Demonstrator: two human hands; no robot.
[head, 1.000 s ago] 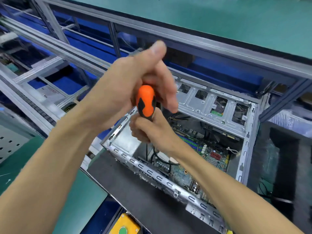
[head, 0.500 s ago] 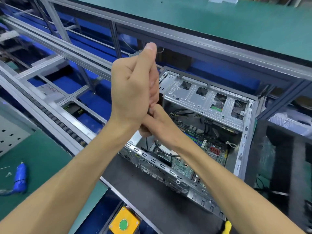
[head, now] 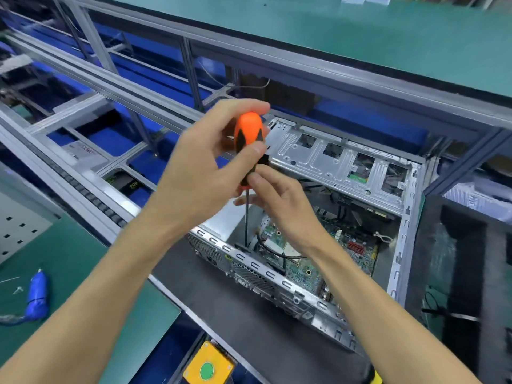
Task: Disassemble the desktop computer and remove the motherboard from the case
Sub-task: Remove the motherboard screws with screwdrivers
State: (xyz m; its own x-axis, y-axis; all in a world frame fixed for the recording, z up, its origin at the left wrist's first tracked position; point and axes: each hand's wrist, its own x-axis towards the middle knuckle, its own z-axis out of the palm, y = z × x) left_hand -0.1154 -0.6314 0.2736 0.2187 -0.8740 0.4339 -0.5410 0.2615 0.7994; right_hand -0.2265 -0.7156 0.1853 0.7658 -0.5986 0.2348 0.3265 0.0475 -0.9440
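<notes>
An open silver desktop case [head: 343, 162] lies on a black mat, with the green motherboard [head: 304, 270] inside it. A screwdriver with an orange and black handle [head: 248, 131] stands upright over the case's near left corner, its dark shaft [head: 246, 223] reaching down inside the case. My left hand [head: 199, 176] grips the handle with thumb and fingers curled round it. My right hand [head: 279, 200] pinches the screwdriver just below the handle. The tip is hidden behind the case wall.
A blue tool [head: 37, 295] with a cable lies on the green bench at the left. A yellow box with a green button [head: 207, 370] sits at the near edge. Grey aluminium rails [head: 91, 79] run behind the case. Black foam trays [head: 465, 273] stand at the right.
My left hand has turned on the handle, so the orange grip shows again. The view has shifted, and the case now lies lower and further right in the frame.
</notes>
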